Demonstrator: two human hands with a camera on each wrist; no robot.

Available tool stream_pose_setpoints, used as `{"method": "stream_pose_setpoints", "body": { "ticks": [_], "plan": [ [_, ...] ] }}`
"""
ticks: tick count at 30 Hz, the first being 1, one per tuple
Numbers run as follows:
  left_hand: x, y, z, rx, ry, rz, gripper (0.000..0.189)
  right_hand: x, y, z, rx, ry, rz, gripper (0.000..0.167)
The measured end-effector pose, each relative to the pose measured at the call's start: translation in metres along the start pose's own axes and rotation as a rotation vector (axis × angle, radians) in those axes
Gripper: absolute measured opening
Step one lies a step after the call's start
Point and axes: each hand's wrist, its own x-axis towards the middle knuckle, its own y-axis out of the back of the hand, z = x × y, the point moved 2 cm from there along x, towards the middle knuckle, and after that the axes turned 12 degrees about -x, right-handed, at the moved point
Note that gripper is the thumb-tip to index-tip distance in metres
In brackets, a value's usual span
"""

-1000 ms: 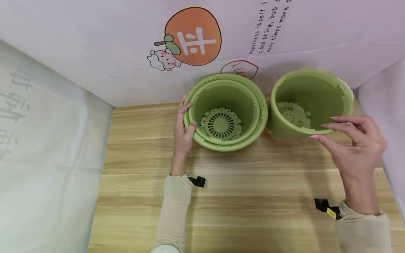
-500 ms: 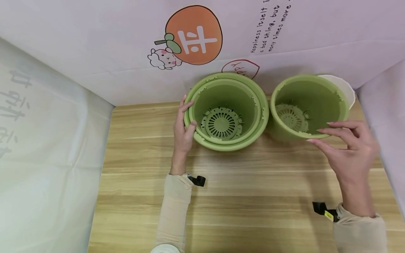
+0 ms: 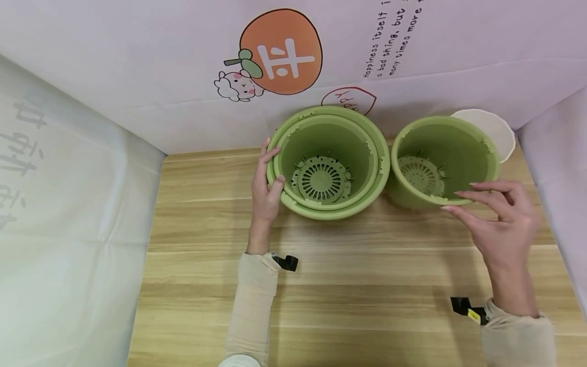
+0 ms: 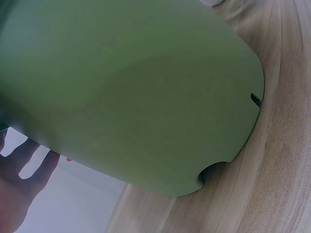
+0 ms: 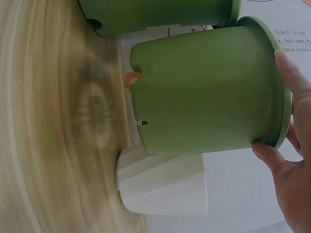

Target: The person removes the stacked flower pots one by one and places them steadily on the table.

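Note:
Two nested green plastic flower pots [image 3: 382, 163] stand at the back middle of the wooden table; the inner one shows a slotted base. My left hand [image 3: 266, 196] grips their rims on the left side, thumb in front. In the left wrist view the outer pot's wall [image 4: 160, 107] hides much, with fingers at the lower left. A separate green flower pot [image 3: 412, 191] is to the right, its near rim pinched by my right hand [image 3: 506, 224]. The right wrist view shows this pot [image 5: 204, 92] raised off the table, its bottom edge notched.
Behind the right pot stands a white ribbed pot [image 3: 495, 135], partly hidden. A printed white cloth wall [image 3: 183, 66] runs along the table's [image 3: 202, 214] back, with further cloth at both sides. A white round object [image 3: 239, 361] shows at the bottom edge.
My right hand has moved the single pot left and slightly nearer to me, up beside the nested pair. More of the white pot shows behind it. The left hand stays put.

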Motion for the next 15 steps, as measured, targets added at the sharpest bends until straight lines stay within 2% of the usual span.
{"method": "stream_pose_setpoints", "body": {
  "ticks": [10, 15],
  "plan": [
    [0.0, 0.0, -0.001, -0.006, 0.015, 0.004, 0.057, -0.008, -0.003, 0.001, -0.008, 0.005, 0.009, 0.048],
    [0.0, 0.0, -0.002, -0.006, 0.012, 0.003, 0.057, -0.012, -0.007, 0.002, -0.016, 0.019, -0.032, 0.05]
  ]
}}
